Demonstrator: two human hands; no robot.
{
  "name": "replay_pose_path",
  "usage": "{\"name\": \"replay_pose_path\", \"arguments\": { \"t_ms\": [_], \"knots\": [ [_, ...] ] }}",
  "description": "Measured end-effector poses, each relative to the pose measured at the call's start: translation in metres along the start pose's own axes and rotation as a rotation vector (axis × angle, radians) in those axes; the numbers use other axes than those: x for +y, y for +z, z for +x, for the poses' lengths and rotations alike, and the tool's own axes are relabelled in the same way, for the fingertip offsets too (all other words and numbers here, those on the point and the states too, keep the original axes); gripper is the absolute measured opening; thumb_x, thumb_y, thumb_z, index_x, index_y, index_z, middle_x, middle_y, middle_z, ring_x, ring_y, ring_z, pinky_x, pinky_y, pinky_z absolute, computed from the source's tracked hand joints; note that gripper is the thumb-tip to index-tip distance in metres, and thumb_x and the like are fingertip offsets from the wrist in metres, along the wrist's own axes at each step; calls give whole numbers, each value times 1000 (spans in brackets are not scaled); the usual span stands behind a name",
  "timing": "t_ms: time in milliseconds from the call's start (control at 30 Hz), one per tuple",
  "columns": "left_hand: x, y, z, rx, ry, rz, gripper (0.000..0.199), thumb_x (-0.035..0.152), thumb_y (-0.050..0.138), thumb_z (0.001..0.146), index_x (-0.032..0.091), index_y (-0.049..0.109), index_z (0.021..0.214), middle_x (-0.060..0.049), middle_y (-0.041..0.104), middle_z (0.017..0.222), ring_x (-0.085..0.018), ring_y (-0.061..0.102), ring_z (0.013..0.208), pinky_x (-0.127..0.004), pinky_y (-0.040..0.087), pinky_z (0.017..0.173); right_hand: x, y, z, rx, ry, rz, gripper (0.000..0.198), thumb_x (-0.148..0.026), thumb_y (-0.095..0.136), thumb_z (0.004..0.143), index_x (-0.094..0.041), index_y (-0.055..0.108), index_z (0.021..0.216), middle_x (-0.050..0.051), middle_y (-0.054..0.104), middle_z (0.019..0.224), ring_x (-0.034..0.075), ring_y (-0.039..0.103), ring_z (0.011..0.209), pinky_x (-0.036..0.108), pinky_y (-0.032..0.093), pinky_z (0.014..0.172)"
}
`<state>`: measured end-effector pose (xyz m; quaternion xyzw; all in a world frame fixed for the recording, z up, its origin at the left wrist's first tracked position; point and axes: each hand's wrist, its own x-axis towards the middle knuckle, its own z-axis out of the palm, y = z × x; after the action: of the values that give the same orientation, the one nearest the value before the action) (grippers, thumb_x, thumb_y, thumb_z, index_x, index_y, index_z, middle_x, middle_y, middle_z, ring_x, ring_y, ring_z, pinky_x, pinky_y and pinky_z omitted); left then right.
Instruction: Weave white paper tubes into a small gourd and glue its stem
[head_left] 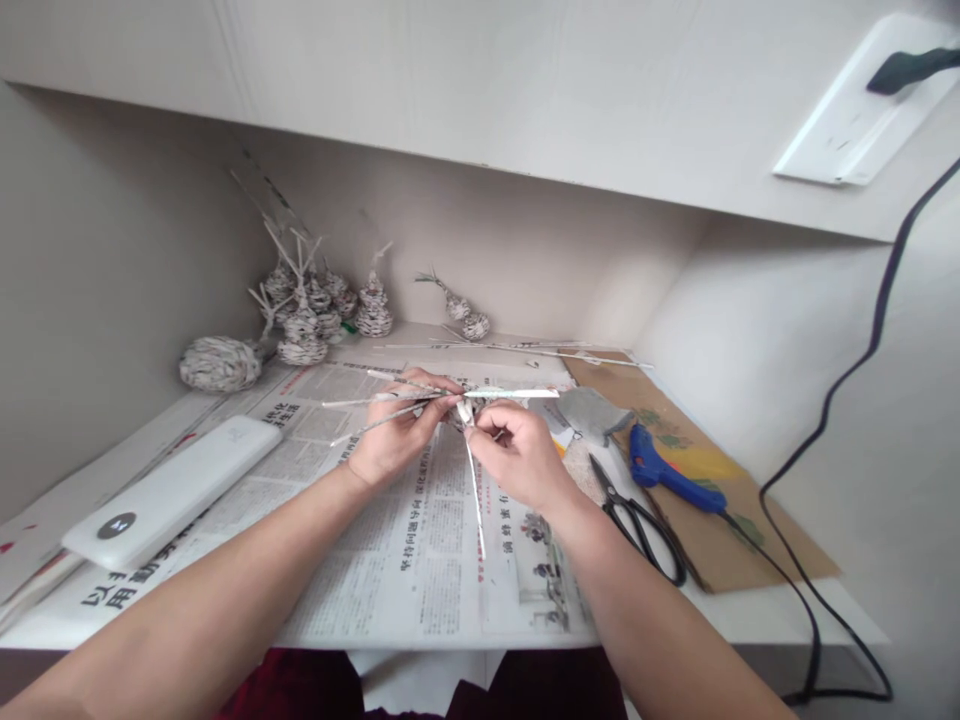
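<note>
Paper strips, handheld
Your left hand and right hand both grasping them; from these, black scissors at four o'clock, woven gourd shapes at ten o'clock

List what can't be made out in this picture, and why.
In the head view:
Where the held paper strips meet: mostly covered by the left hand and right hand.
Fine newspaper print: too small.
Rear woven pieces: partly hidden behind the front woven piece.
Black plug: continues past the right edge.
</note>
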<state>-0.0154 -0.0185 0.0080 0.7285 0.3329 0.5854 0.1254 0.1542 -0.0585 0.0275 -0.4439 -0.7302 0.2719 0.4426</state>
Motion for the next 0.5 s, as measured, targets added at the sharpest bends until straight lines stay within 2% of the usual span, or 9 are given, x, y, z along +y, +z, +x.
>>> {"name": "replay_pose_path", "arguments": {
  "t_ms": [233, 300, 400, 500],
  "knots": [
    [-2, -1, 0, -15, 29, -8, 7, 22, 67, 84, 18, 72, 85, -5, 73, 84, -17, 67, 80, -30, 53, 78, 3, -6, 2, -86, 135, 143, 27, -25, 55, 79, -20, 41, 56, -6, 35, 54, 8, 33, 50, 23, 26, 48],
    [-2, -2, 0, -16, 36, -9, 7, 22, 67, 84, 18, 73, 85, -5, 73, 84, -18, 67, 80, -30, 53, 78, 5, -4, 3, -50, 167, 184, 22, -29, 56, 81, -21, 47, 62, -6, 43, 56, 8, 39, 49, 22, 31, 48],
    [-1, -2, 0, -21, 41, -17, 8, 23, 67, 84, 17, 73, 84, -6, 73, 85, -18, 67, 80, -30, 54, 77, 7, 1, 2, 80, 145, 176, 11, -30, 61, 80, -21, 57, 82, -3, 58, 67, 10, 53, 55, 22, 42, 52],
    [-2, 0, -1, 7, 14, -42, 10, 25, 68, 83, 17, 73, 84, -6, 73, 84, -18, 68, 78, -30, 55, 74, 7, 6, 0, 128, 46, 93, 20, -26, 60, 82, -21, 64, 100, 0, 65, 74, 11, 57, 59, 22, 46, 55]
  ]
}}
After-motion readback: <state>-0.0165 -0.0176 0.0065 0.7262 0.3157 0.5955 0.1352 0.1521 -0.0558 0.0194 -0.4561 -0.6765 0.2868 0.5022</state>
